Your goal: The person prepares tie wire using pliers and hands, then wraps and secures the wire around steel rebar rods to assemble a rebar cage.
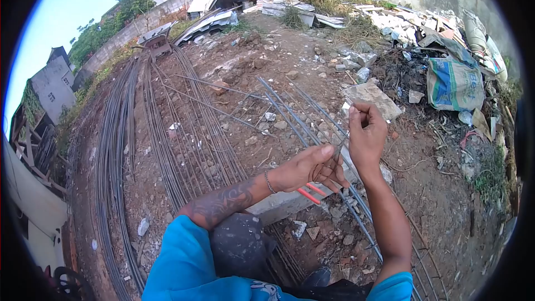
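My left hand [315, 168] is closed around a pair of pincers with red handles [308, 195]. The handles stick out below the palm, and the dark metal head points up toward the steel bars. Just above and to the right, my right hand [368, 134] is closed in a pinch with thumb against fingers. Whatever thin thing it may hold is too small to make out. Long grey steel reinforcing bars [290, 113] run under both hands, partly hidden by them. A concrete block [278, 206] lies beneath the bars beside my left forearm.
Long bundles of rebar [114, 150] stretch over the dirt at left toward a wheelbarrow [156, 42]. A flat stone slab [372, 99] lies beyond my right hand. Rubble and a printed sack [456, 85] are at right. A bent rebar frame [426, 256] lies at lower right.
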The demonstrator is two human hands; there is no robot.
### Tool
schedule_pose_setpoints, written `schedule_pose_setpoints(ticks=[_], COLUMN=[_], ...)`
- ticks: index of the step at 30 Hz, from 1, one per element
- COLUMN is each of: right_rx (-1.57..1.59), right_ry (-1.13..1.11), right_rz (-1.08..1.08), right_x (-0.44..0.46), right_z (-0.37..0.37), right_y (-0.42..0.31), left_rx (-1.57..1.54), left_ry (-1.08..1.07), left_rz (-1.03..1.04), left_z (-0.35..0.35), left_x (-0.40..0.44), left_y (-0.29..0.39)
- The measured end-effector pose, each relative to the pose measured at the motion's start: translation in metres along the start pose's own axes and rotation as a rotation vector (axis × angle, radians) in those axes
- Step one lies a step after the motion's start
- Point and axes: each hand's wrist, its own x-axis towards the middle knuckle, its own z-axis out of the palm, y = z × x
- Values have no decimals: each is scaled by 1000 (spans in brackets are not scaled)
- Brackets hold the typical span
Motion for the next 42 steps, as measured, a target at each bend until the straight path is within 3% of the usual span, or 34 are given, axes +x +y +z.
schedule_pose_setpoints(ticks=[8,10,15,20,22,25,26,28,34,36,38,40,42], right_rx=[4,34,323,417,410,385,393,401,420,555,558,581,595], right_ry=[-4,-11,100,84,84,58,73,83,107,94,77,265,288], right_rz=[-63,-67,-189,-57,-36,-28,-46,-60,-172,118,85,19,26], right_x=[0,0,5,5,7,9,10,9,7,1,0,3,8], right_z=[0,0,2,-2,-5,-7,-6,-6,-6,-10,-5,4,7], right_y=[-3,-1,0,-13,-13,-10,-8,-6,-17,-33,-28,-17,-9], left_rx=[15,211,279,315,797,991,991,1012,781,877,962,976,987], left_ry=[-41,41,152,135,106,181,181,202,360,419,472,384,399], left_rz=[26,-44,-139,-152,19,119,119,-80,-188,-188,-196,-183,-133], left_z=[1,3,7,7,2,7,11,17,11,4,4,11,10], left_x=[2,1,5,9,10,10,10,10,13,16,18,21,21], left_y=[-6,-2,0,-8,-14,-13,-9,-2,-15,-18,-22,-24,-29])
